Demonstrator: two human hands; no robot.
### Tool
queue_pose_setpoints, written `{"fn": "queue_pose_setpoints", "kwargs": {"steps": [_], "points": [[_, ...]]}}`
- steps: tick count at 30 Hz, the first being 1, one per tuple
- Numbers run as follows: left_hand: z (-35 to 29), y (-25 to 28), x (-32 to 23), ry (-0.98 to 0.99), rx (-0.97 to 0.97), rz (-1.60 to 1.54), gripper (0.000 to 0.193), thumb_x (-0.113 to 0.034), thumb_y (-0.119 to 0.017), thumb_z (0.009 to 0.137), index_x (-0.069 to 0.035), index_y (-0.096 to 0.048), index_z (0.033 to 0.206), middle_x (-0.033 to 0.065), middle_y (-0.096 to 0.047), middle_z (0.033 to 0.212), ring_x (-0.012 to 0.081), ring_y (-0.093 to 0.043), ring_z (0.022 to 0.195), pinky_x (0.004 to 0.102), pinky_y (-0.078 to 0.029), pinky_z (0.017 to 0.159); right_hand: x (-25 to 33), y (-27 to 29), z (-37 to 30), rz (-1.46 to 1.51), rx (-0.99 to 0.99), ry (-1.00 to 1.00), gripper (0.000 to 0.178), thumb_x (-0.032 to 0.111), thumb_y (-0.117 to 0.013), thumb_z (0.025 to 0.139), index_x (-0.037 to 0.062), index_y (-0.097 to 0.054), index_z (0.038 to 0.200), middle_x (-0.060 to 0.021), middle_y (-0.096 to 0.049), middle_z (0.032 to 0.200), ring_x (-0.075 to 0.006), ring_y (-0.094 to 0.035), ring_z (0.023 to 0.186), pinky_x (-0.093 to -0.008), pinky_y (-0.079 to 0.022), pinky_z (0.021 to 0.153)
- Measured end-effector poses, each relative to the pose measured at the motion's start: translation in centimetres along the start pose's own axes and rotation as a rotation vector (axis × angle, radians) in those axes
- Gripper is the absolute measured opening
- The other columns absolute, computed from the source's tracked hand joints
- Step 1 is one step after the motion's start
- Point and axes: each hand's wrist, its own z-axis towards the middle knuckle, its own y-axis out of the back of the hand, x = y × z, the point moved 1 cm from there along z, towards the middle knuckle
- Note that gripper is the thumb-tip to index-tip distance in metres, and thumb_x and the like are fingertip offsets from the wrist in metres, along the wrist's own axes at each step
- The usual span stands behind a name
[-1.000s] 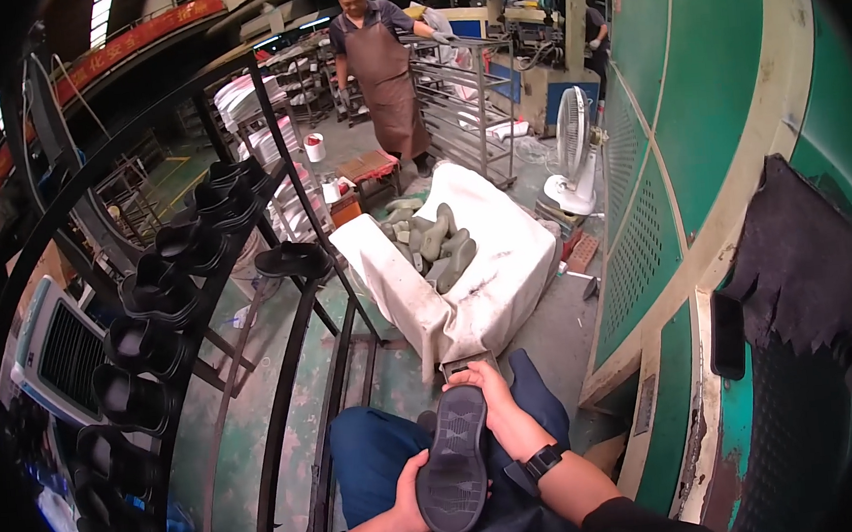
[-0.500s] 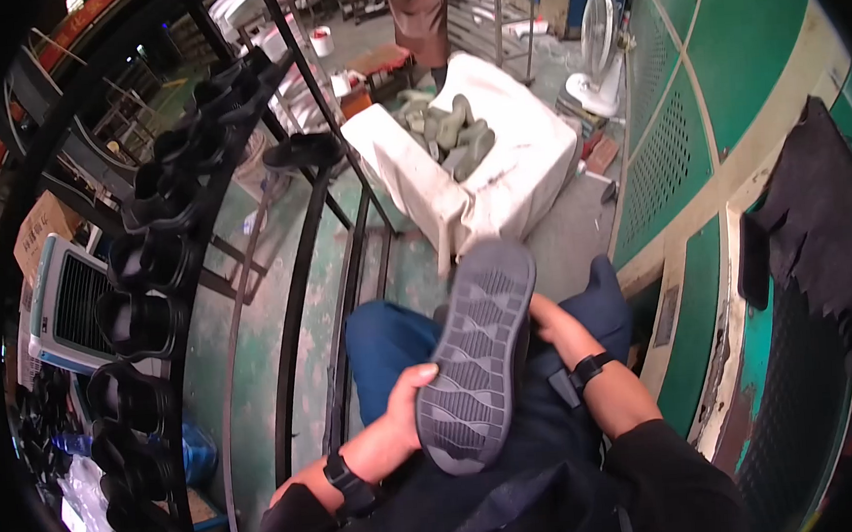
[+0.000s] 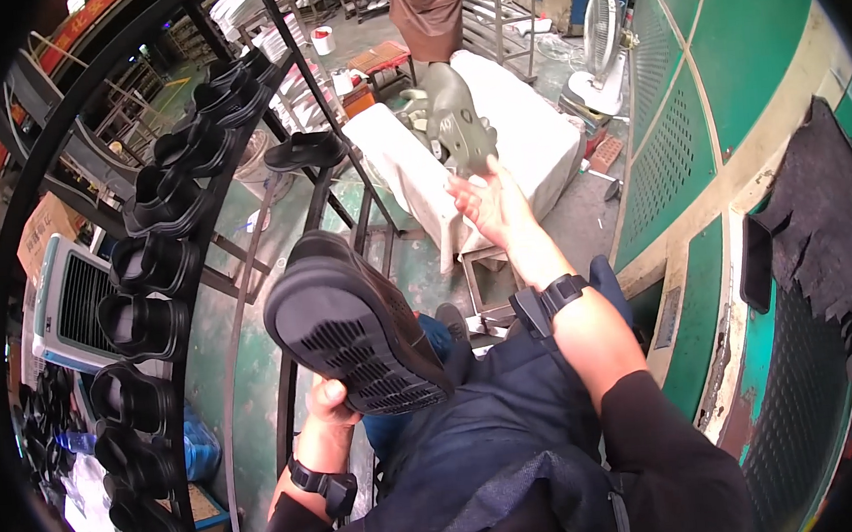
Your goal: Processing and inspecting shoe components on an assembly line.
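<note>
My left hand (image 3: 329,403) is closed round a dark shoe (image 3: 372,334) with its ribbed sole turned up toward me. Ahead and to the right, my right hand (image 3: 491,205) reaches out, palm up and fingers apart. Just past its fingertips is a grey-green shoe last (image 3: 458,115), above a white-covered bin (image 3: 535,125). Whether the fingertips still touch the last cannot be made out. More lasts (image 3: 418,113) lie partly hidden behind it in the bin.
On my left, a black rack (image 3: 185,382) carries a row of black shoes (image 3: 144,325). An air cooler (image 3: 78,305) stands beyond it. Green machine panels (image 3: 671,165) line the right, with a white fan (image 3: 602,51) farther back. A person in a brown apron (image 3: 425,14) stands behind the bin.
My right hand has left the shoe and stretched forward to the bin, where a last now shows at its fingertips. My left hand has moved the shoe left and tilted it.
</note>
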Motion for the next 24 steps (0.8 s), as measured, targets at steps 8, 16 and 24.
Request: {"fn": "queue_pose_setpoints", "kwargs": {"steps": [8, 16, 24], "points": [[4.3, -2.9, -4.5, -0.601, 0.202, 1.336, 0.109, -0.058, -0.087, 0.066, -0.007, -0.042, 0.150, 0.0209, -0.039, 0.154, 0.0412, -0.043, 0.141, 0.0527, -0.032, 0.119, -6.4, 0.6, -9.9, -0.484, 0.403, -0.594, 0.074, 0.060, -0.041, 0.103, 0.0034, -0.042, 0.151, -0.0258, -0.061, 0.134, -0.0375, -0.071, 0.103, -0.0454, -0.064, 0.077], [9.7, -5.6, 4.2, -0.053, 0.353, 1.177, 0.038, -0.032, -0.077, 0.087, 0.000, -0.063, 0.100, 0.0204, -0.064, 0.089, 0.0386, -0.066, 0.088, 0.0446, -0.051, 0.077, -5.5, 2.4, -14.0, -0.262, -0.054, -0.344, 0.048, 0.031, -0.046, 0.106, 0.0048, -0.048, 0.146, -0.0106, -0.064, 0.132, -0.0219, -0.066, 0.114, -0.0394, -0.057, 0.091], [16.8, -0.3, -0.5, -0.438, 0.169, 1.704, 0.032, -0.028, -0.073, 0.085, -0.002, -0.059, 0.097, 0.0210, -0.063, 0.092, 0.0419, -0.063, 0.091, 0.0489, -0.051, 0.079, -2.8, 7.2, -15.5, -0.307, -0.181, -0.248, 0.045, 0.030, -0.048, 0.105, -0.0043, -0.053, 0.134, -0.0199, -0.070, 0.110, -0.0299, -0.072, 0.095, -0.0406, -0.060, 0.081]]}}
